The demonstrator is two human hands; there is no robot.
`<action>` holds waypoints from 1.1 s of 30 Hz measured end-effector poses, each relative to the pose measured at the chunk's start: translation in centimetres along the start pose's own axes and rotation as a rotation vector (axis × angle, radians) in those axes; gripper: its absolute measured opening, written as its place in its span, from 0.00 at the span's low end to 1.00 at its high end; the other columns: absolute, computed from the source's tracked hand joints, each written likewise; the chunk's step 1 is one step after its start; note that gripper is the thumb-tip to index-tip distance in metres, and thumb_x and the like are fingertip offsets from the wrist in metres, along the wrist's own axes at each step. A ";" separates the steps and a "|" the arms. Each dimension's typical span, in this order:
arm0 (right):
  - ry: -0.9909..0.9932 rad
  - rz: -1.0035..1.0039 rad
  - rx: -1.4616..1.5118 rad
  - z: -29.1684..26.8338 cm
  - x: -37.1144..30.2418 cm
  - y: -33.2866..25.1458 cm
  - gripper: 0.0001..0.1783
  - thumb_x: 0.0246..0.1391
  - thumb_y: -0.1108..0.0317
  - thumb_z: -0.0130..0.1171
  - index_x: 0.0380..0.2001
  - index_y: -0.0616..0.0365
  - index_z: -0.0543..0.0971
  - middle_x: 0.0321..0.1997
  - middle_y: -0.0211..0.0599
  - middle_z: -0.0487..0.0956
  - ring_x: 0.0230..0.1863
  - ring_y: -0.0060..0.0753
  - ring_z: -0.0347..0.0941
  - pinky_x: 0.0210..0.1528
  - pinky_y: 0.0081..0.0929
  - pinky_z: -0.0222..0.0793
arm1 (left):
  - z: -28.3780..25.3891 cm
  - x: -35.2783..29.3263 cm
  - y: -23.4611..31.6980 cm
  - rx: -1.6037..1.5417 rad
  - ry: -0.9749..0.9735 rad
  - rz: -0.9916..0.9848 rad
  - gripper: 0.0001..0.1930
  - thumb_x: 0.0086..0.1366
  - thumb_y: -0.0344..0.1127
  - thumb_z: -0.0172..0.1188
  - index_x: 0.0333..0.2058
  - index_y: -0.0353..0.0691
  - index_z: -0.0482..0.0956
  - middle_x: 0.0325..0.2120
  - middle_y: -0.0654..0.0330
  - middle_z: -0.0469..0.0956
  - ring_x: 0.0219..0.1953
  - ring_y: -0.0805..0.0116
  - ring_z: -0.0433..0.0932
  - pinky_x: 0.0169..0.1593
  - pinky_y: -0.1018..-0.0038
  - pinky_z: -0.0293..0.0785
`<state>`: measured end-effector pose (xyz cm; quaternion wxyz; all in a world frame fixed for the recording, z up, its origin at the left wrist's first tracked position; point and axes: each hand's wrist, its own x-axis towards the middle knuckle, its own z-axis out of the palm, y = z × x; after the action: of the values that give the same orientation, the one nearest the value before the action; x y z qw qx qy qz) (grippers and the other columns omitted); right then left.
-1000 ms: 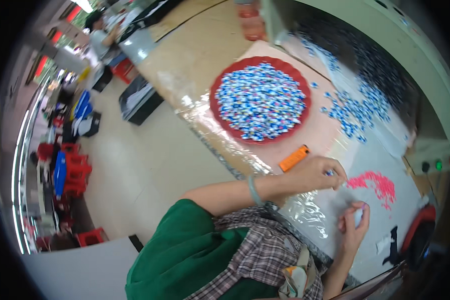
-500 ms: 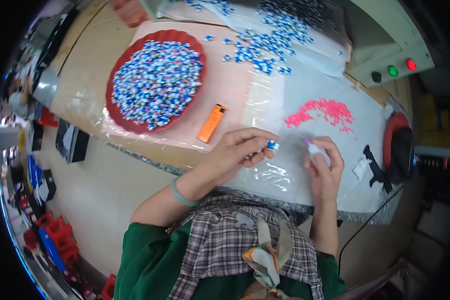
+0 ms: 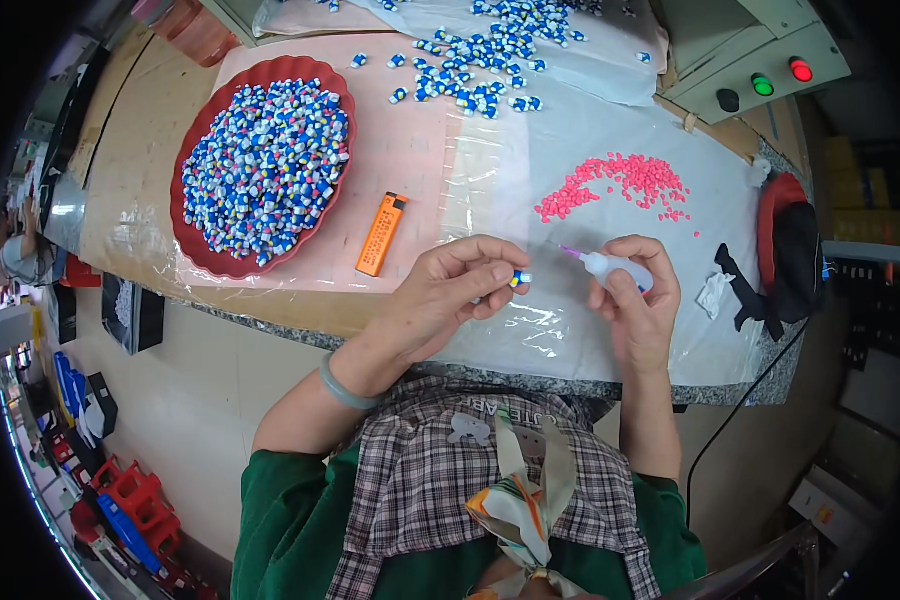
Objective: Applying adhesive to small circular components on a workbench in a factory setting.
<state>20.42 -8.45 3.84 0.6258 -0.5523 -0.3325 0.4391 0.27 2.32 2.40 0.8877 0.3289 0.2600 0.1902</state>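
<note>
1. Since the earlier frame, my view swings a little, so the red bowl point(image 3: 210, 258) and orange lighter point(image 3: 381, 236) sit further left in it; the squeeze bottle point(image 3: 598, 264) now leans more sideways.
2. On my feed, the left hand point(image 3: 440, 295) is drawn into a pinch, thumb and forefinger on a small capped piece point(image 3: 521, 279), blue and white with some yellow. I cannot tell whether the curled fingers hide more.
3. I see the right hand point(image 3: 642, 310) half curled, thumb and fingers wrapped around the white bottle. Its purple nozzle point(image 3: 571, 252) points up and left, near the piece but apart from it.
4. Both hands are over the near side of the table, the piece left of the nozzle.
5. Beyond the bottle I see scattered pink bits point(image 3: 635, 178) on the pale sheet point(image 3: 590, 130).
6. Similar blue-and-white pieces fill the bowl, and loose ones point(image 3: 482, 100) lie toward the far side.
</note>
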 end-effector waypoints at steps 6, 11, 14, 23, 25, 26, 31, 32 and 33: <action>0.076 0.000 0.098 0.2 0.4 -0.1 0.14 0.56 0.73 0.58 0.44 0.58 0.69 0.37 0.42 0.79 0.23 0.18 0.70 0.19 0.12 0.59 | -0.3 -0.1 0.3 -0.023 -0.009 -0.084 0.15 0.68 0.40 0.56 0.43 0.34 0.79 0.29 0.62 0.77 0.27 0.83 0.69 0.28 0.87 0.61; 0.096 0.011 0.128 -0.3 0.5 0.4 0.15 0.56 0.73 0.59 0.45 0.58 0.69 0.38 0.43 0.79 0.23 0.18 0.69 0.22 0.12 0.60 | 0.4 -0.1 0.4 -0.003 0.043 -0.072 0.14 0.68 0.38 0.56 0.45 0.33 0.78 0.28 0.61 0.77 0.26 0.83 0.68 0.27 0.87 0.61; 0.103 0.014 0.098 -0.4 0.5 0.2 0.17 0.56 0.72 0.59 0.48 0.60 0.69 0.38 0.43 0.79 0.23 0.18 0.69 0.22 0.13 0.60 | 0.3 -0.2 0.1 0.053 0.029 -0.029 0.13 0.68 0.35 0.56 0.46 0.33 0.78 0.28 0.61 0.78 0.25 0.84 0.67 0.27 0.87 0.61; 0.094 -0.245 -0.236 0.5 -0.6 -1.0 0.23 0.63 0.61 0.53 0.55 0.65 0.67 0.36 0.43 0.79 0.24 0.19 0.70 0.22 0.14 0.62 | 0.3 -0.3 -0.3 0.392 0.046 0.111 0.10 0.64 0.28 0.59 0.43 0.34 0.78 0.31 0.60 0.80 0.30 0.84 0.73 0.28 0.87 0.65; 0.084 -0.280 -0.286 0.8 -0.9 -1.2 0.23 0.63 0.60 0.53 0.55 0.66 0.67 0.35 0.44 0.79 0.23 0.20 0.70 0.22 0.15 0.62 | 0.4 -0.2 -0.4 0.413 0.059 0.145 0.10 0.64 0.28 0.59 0.43 0.34 0.78 0.32 0.61 0.80 0.32 0.83 0.75 0.30 0.87 0.67; 0.072 -0.316 -0.335 0.9 -1.0 -1.3 0.24 0.63 0.60 0.53 0.55 0.67 0.67 0.35 0.44 0.79 0.23 0.20 0.70 0.22 0.15 0.63 | 0.4 -0.2 -0.5 0.420 0.066 0.181 0.10 0.63 0.27 0.59 0.44 0.33 0.78 0.34 0.61 0.80 0.34 0.82 0.76 0.32 0.87 0.68; 0.044 -0.432 -0.510 1.0 -1.3 -1.7 0.24 0.64 0.60 0.52 0.56 0.67 0.67 0.34 0.45 0.79 0.23 0.21 0.71 0.22 0.15 0.63 | 0.3 -0.3 -0.3 0.439 0.057 0.165 0.11 0.63 0.26 0.59 0.45 0.33 0.77 0.37 0.62 0.79 0.37 0.80 0.78 0.39 0.85 0.72; 0.044 -0.463 -0.548 1.0 -1.3 -1.7 0.24 0.64 0.60 0.52 0.56 0.67 0.67 0.34 0.45 0.80 0.22 0.21 0.71 0.22 0.15 0.64 | 0.2 -0.2 -0.4 0.441 0.049 0.155 0.12 0.64 0.26 0.59 0.46 0.33 0.77 0.37 0.62 0.79 0.39 0.79 0.79 0.39 0.85 0.72; 0.044 -0.462 -0.551 1.1 -1.4 -1.8 0.24 0.64 0.60 0.52 0.56 0.67 0.67 0.34 0.45 0.80 0.22 0.21 0.71 0.22 0.15 0.64 | 0.2 -0.2 -0.5 0.443 0.042 0.145 0.12 0.64 0.25 0.59 0.46 0.32 0.76 0.38 0.62 0.79 0.40 0.78 0.79 0.40 0.85 0.73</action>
<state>19.26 -9.27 5.86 0.5434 -0.6199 -0.5406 0.1680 0.28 1.77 2.26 0.7722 0.5295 0.2895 0.1985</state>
